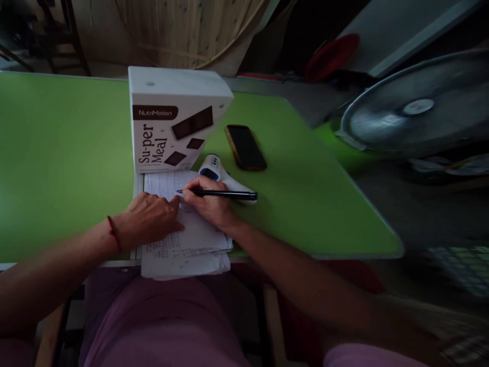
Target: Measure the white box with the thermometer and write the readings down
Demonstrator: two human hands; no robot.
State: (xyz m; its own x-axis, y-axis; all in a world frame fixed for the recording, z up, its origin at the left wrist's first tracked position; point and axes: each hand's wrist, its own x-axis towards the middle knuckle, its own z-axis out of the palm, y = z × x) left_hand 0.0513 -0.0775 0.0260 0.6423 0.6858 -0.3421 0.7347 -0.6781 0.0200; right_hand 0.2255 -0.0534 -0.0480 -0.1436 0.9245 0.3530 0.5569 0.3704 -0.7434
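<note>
A black pen [229,193] is gripped in my right hand [210,200], its tip at the lines of handwriting near the top of a stack of written paper sheets [202,232]. My left hand [151,216] rests on the left side of the sheets, holding nothing, with its fingers loosely bent and thumb apart. Its index finger touches the paper close to the pen tip. Just beyond my right hand lies a white and blue infrared thermometer [211,167], partly covered by the hand and pen. The lowest sheets hang over the table's near edge.
A white NutriMotion box [164,137] stands upright behind the sheets. A dark phone [245,148] lies right of it on the green table [305,204]. Off the table's right side stand a large fan [420,104] and a red basin [332,56]. A wooden chair [61,41] is at the far left.
</note>
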